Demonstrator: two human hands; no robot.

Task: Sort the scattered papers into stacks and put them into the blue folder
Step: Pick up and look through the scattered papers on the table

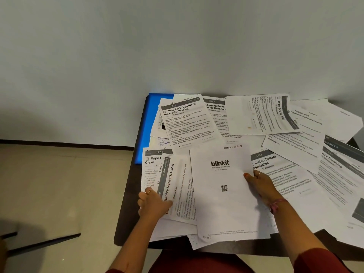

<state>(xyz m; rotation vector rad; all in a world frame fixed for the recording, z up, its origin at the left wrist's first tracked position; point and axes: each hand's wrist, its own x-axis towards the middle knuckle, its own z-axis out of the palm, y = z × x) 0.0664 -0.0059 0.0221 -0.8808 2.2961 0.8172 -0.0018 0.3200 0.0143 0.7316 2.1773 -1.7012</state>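
Observation:
Several printed sheets lie scattered over a dark table point(126, 213). Nearest me is a white "blinkit" sheet point(222, 194), and my right hand point(260, 186) pinches its right edge with the thumb on top. Left of it lies an "Organize Network Cable" sheet point(177, 190); my left hand point(151, 203) grips its lower left edge with curled fingers. The blue folder point(146, 123) lies flat at the table's far left corner, mostly covered by a "Shoe Rack Organization" sheet point(187, 121) and others.
More sheets spread to the right, among them "Curtain Tie-back" point(279, 174) and "Wipe Drying Mat" point(262, 115); some overhang the right edge. A pale wall point(177, 46) stands behind the table. Beige floor point(59, 184) lies to the left.

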